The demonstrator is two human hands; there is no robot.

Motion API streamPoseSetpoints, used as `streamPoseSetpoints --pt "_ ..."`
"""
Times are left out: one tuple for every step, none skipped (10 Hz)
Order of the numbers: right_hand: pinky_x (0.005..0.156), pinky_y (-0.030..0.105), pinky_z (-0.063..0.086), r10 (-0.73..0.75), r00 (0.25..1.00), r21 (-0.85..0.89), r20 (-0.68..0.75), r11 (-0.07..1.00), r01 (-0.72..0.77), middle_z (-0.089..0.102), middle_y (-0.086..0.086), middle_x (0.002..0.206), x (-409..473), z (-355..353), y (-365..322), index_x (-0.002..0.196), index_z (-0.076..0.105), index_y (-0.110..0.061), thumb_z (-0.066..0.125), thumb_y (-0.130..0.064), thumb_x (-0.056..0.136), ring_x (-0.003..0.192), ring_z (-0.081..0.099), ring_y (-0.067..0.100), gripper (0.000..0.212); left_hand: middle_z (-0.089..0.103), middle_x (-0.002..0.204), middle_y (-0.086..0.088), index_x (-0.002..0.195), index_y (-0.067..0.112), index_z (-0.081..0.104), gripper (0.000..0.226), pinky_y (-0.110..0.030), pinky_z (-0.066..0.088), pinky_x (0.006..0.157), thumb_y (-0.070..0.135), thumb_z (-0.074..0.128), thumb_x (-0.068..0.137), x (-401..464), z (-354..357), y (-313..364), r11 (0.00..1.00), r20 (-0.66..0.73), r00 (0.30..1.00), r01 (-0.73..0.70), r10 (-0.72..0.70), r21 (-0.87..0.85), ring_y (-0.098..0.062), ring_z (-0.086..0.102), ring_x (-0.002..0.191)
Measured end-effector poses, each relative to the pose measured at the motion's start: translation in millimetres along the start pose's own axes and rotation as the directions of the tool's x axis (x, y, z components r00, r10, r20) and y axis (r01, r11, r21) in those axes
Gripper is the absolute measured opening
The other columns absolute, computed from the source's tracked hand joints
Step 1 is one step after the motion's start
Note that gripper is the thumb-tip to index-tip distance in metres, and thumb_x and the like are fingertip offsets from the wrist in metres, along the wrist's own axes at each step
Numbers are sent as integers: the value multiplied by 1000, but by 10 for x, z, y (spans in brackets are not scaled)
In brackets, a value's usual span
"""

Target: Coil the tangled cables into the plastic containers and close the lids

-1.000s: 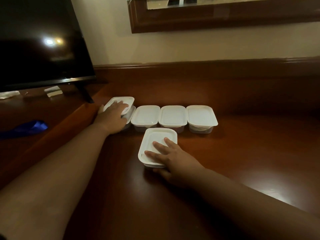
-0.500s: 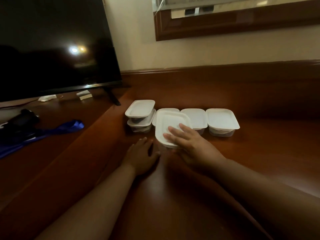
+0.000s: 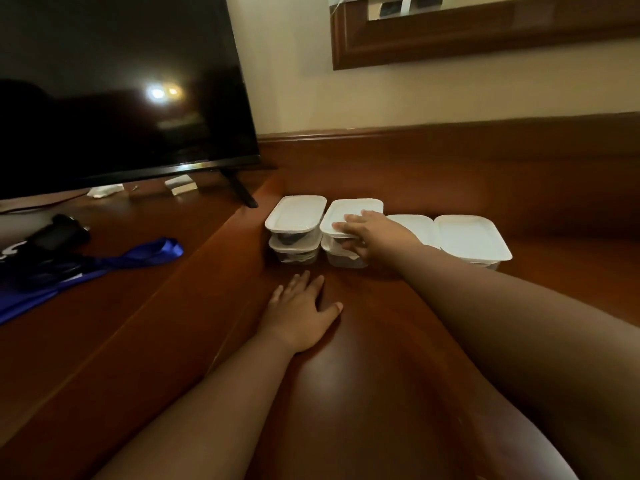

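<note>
Several white-lidded clear plastic containers stand along the back of the wooden desk, all with lids on. At the left is a stack of two containers, with dark cable showing through the walls. Beside it, my right hand grips the upper container of a second stack, fingers on its lid and thumb at its side, over a lower container. Two single containers sit to the right. My left hand rests flat on the desk in front of the stacks, holding nothing.
A raised wooden shelf on the left carries a dark TV on a stand, a blue strap, a black object and white scraps. A wooden backboard runs behind the containers.
My right hand lifted the container from the desk's front and brought it onto the second container in the row. My left hand left the left stack and came down flat on the desk.
</note>
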State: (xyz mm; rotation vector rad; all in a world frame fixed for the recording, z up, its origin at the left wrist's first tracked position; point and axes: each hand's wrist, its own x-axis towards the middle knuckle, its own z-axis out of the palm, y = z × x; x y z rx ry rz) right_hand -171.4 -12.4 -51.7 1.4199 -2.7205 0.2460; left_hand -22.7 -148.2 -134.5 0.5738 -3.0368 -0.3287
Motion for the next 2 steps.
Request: streamPoseSetpoints --pt "109 43 37 -13 999 -113 -38 994 9 37 0 157 63 -38 -10 151 35 -31 50 -43 100 142 33 27 55 4 167 7 156 36 14 78 -40 1 124 73 34 90 11 10 0 1000 5 1000 1 -1 -8 -12 -1 153" --pt "112 43 36 28 997 -68 -65 997 -32 32 3 159 -5 -76 -25 154 28 -27 61 -50 93 144 32 26 73 3 167 7 157 36 14 78 -40 0 124 73 33 90 6 -3 8 1000 -14 1000 2 -2 -16 -11 -1 153"
